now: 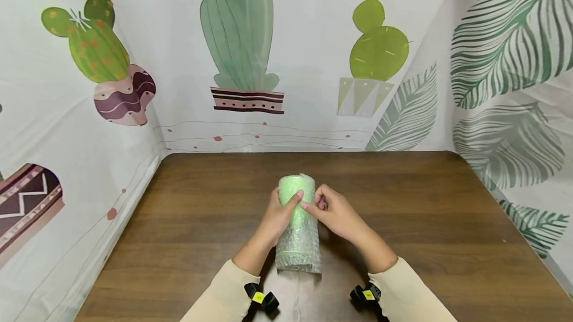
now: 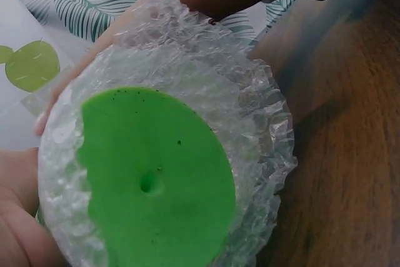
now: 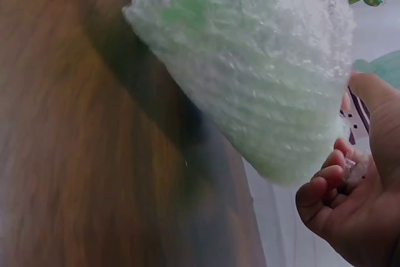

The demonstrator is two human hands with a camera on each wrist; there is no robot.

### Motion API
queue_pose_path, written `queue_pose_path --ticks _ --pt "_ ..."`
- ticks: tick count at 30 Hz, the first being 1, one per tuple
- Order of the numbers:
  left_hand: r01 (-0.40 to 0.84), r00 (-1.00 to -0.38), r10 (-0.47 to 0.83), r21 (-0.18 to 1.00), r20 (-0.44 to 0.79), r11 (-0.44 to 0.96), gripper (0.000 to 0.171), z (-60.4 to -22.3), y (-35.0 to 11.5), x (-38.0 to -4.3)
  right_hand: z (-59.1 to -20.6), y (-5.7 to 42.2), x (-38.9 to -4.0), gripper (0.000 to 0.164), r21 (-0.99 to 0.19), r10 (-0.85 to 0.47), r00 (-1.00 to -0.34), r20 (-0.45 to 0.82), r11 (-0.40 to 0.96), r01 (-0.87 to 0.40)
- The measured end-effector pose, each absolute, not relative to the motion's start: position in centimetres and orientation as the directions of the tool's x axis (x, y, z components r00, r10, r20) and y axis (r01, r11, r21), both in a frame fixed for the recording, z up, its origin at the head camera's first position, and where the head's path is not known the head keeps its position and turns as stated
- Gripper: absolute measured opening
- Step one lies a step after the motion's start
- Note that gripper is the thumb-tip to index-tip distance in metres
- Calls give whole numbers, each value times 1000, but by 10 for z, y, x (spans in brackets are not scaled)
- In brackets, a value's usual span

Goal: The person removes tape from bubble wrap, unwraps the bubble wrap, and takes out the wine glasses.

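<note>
A light green cylinder (image 1: 293, 215) stands out from the table in the head view, wrapped in clear bubble wrap (image 1: 299, 257). Its round, bright green end (image 2: 156, 173) shows in the left wrist view, with a small dimple near the middle and loose wrap around it. My left hand (image 1: 278, 215) grips the cylinder from the left, thumb across the front. On the other side, my right hand (image 1: 337, 212) has its thumb against the wrap near the top. Its curled fingers hold a small crumpled piece of clear plastic (image 3: 356, 171), whose exact kind I cannot tell.
The brown wooden table (image 1: 201, 202) lies beneath, its back edge against a white cloth (image 1: 309, 63) printed with cacti and leaves. A pale, shiny sheet-like patch (image 1: 286, 292) is between the forearms at the front. Each wrist wears a small black camera (image 1: 366, 296).
</note>
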State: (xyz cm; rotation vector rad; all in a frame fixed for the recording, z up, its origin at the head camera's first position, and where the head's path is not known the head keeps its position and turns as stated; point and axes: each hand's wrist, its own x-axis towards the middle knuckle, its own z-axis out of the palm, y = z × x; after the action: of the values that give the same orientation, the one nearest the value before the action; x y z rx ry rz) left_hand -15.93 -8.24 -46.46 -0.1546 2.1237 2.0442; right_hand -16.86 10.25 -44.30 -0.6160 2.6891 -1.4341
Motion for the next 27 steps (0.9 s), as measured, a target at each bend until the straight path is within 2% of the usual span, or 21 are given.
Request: queue_pose_path --ticks 6,14,21,27 --pt "-205 -978 24 976 -207 69 88 -467 -80 -159 -447 93 -172 34 -863 -320 -942 102 442 -244" --pt "-214 -977 13 975 -215 55 86 -464 -79 -157 -446 95 -172 18 -867 -274 -954 120 439 -235" --pt "-172 -985 -7 983 -172 69 86 -464 -74 -157 -447 95 -177 32 -864 -203 -970 135 455 -215" --pt "-174 -985 -5 978 -175 115 92 -463 -72 -156 -445 96 -181 34 -871 -142 -981 133 456 -184"
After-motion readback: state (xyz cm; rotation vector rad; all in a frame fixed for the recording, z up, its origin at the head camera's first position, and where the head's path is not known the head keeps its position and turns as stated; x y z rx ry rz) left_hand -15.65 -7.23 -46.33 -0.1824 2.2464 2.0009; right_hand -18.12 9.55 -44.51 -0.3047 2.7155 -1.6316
